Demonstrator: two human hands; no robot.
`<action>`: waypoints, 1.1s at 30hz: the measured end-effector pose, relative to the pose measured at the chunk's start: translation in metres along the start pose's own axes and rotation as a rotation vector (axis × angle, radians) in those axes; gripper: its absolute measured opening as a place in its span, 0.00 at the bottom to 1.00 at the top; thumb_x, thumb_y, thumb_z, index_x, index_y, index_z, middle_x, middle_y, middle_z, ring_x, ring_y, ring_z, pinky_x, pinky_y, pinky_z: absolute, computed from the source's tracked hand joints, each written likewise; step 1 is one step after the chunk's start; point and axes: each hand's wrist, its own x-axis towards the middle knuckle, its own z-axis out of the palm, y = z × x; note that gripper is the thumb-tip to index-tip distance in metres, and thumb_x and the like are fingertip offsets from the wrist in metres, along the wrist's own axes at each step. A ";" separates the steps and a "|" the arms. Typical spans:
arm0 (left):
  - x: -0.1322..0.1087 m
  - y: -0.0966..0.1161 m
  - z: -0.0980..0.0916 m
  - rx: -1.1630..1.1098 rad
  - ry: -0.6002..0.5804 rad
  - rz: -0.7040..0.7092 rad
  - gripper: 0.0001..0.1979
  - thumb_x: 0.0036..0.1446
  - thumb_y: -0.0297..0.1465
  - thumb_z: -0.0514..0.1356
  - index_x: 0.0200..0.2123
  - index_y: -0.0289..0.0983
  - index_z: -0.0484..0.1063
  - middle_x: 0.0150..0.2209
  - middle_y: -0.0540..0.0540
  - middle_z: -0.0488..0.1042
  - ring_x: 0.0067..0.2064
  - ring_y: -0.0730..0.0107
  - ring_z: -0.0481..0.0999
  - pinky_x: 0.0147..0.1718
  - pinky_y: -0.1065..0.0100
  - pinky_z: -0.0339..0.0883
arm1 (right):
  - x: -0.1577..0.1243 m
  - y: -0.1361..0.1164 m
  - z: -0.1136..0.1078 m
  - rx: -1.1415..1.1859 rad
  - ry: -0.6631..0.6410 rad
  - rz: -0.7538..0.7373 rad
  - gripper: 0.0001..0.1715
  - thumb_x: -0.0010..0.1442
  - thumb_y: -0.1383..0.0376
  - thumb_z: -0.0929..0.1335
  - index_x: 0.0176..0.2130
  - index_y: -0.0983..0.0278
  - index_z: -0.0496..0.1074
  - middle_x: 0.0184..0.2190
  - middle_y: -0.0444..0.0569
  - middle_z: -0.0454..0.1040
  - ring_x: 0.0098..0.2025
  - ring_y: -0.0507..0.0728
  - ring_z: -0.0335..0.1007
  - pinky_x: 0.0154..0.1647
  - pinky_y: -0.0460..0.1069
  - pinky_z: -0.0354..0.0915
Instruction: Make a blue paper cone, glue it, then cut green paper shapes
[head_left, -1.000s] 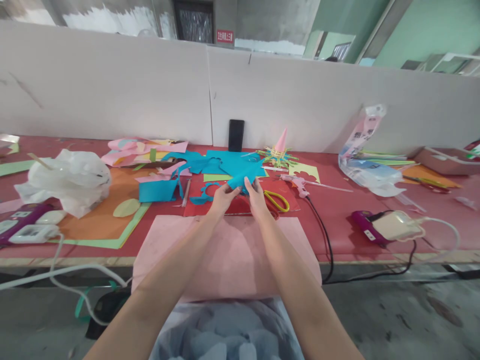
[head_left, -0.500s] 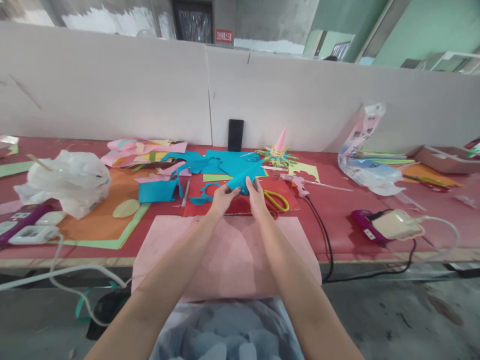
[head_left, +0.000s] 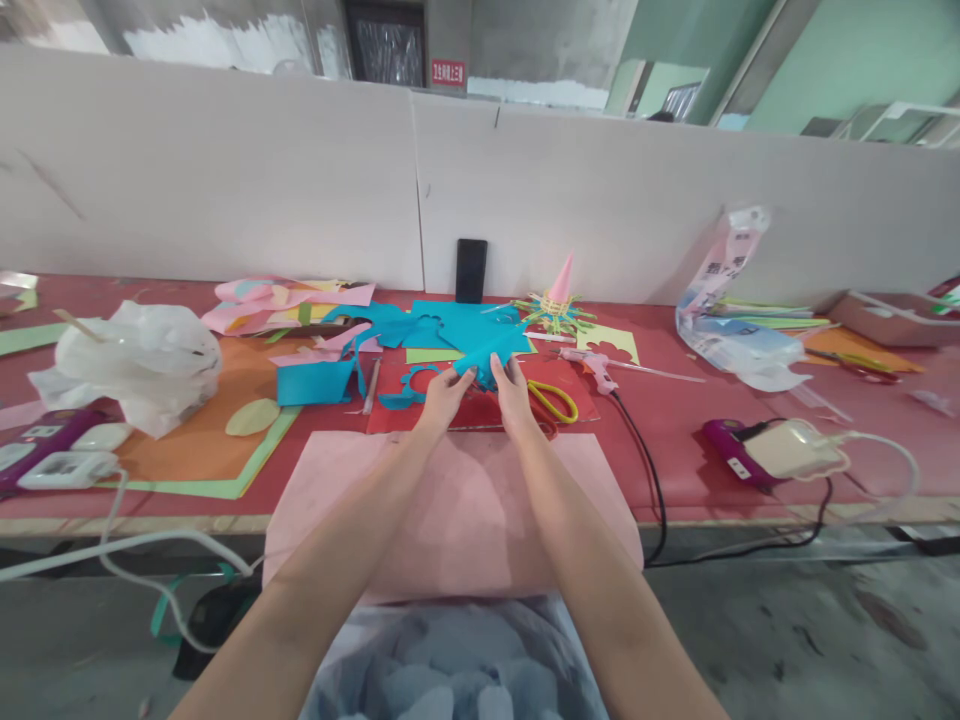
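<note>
Pinching a rolled piece of blue paper point(head_left: 486, 358) between both hands, we work above the red sheet at the middle of the red tabletop point(head_left: 675, 460). Our left hand point(head_left: 444, 396) grasps the near, lower end with its fingertips; our right hand point(head_left: 514, 392) grips it just beside, thumb on top. The paper's long axis runs up and away to the right, from the left hand toward the blue offcuts point(head_left: 442, 325) behind it. Both hands touch it, so neither is nearer. Yellow-handled scissors point(head_left: 553, 400) lie just right of the right hand, a glue gun point(head_left: 592, 368) beyond them. A phone point(head_left: 472, 270) leans upright against the partition. A red sign point(head_left: 448, 72) above carries white characters too small to read.
</note>
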 end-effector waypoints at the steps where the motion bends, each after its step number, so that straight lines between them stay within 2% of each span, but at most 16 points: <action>1: 0.000 0.000 0.000 0.002 0.003 -0.003 0.18 0.45 0.44 0.60 0.30 0.34 0.75 0.26 0.48 0.74 0.28 0.70 0.71 0.33 0.67 0.66 | 0.000 0.000 0.000 -0.001 -0.004 -0.005 0.26 0.50 0.51 0.66 0.46 0.61 0.65 0.47 0.47 0.70 0.46 0.56 0.67 0.48 0.52 0.64; 9: -0.003 0.005 0.000 0.005 0.023 -0.033 0.17 0.42 0.43 0.62 0.25 0.33 0.74 0.23 0.50 0.73 0.27 0.72 0.70 0.32 0.70 0.64 | 0.000 0.001 -0.001 0.015 -0.017 -0.014 0.28 0.50 0.52 0.66 0.49 0.61 0.65 0.48 0.46 0.70 0.48 0.56 0.67 0.50 0.52 0.63; 17: -0.003 0.009 -0.001 0.090 0.033 0.023 0.18 0.43 0.45 0.61 0.24 0.33 0.73 0.21 0.49 0.72 0.26 0.71 0.69 0.30 0.69 0.64 | 0.001 0.003 0.000 0.024 -0.026 -0.022 0.27 0.50 0.53 0.67 0.48 0.61 0.65 0.46 0.47 0.71 0.45 0.56 0.68 0.47 0.52 0.64; 20: -0.004 0.012 0.000 0.104 0.025 0.031 0.19 0.44 0.46 0.60 0.27 0.33 0.74 0.22 0.48 0.72 0.26 0.70 0.69 0.30 0.69 0.64 | 0.001 0.003 -0.001 0.007 -0.030 -0.039 0.24 0.50 0.53 0.66 0.45 0.61 0.66 0.44 0.47 0.71 0.44 0.55 0.68 0.46 0.51 0.65; 25: -0.007 0.016 0.003 0.116 -0.027 0.067 0.21 0.44 0.45 0.61 0.35 0.34 0.74 0.30 0.47 0.75 0.30 0.68 0.71 0.34 0.67 0.65 | 0.002 0.004 -0.003 -0.026 0.007 -0.048 0.22 0.50 0.52 0.66 0.42 0.61 0.67 0.45 0.47 0.71 0.44 0.55 0.67 0.45 0.50 0.65; 28: -0.007 0.013 0.003 0.145 -0.044 0.082 0.20 0.44 0.44 0.61 0.33 0.33 0.74 0.29 0.47 0.75 0.30 0.67 0.71 0.36 0.66 0.65 | 0.003 0.005 -0.003 -0.029 0.005 -0.054 0.21 0.50 0.52 0.66 0.41 0.61 0.67 0.44 0.47 0.71 0.44 0.55 0.67 0.44 0.50 0.65; 33: -0.004 0.008 0.000 0.194 -0.002 0.055 0.19 0.44 0.44 0.60 0.30 0.32 0.74 0.24 0.47 0.73 0.28 0.68 0.70 0.33 0.66 0.65 | 0.001 0.004 -0.001 -0.017 0.001 -0.043 0.23 0.49 0.52 0.67 0.43 0.60 0.66 0.44 0.46 0.71 0.44 0.55 0.68 0.44 0.50 0.65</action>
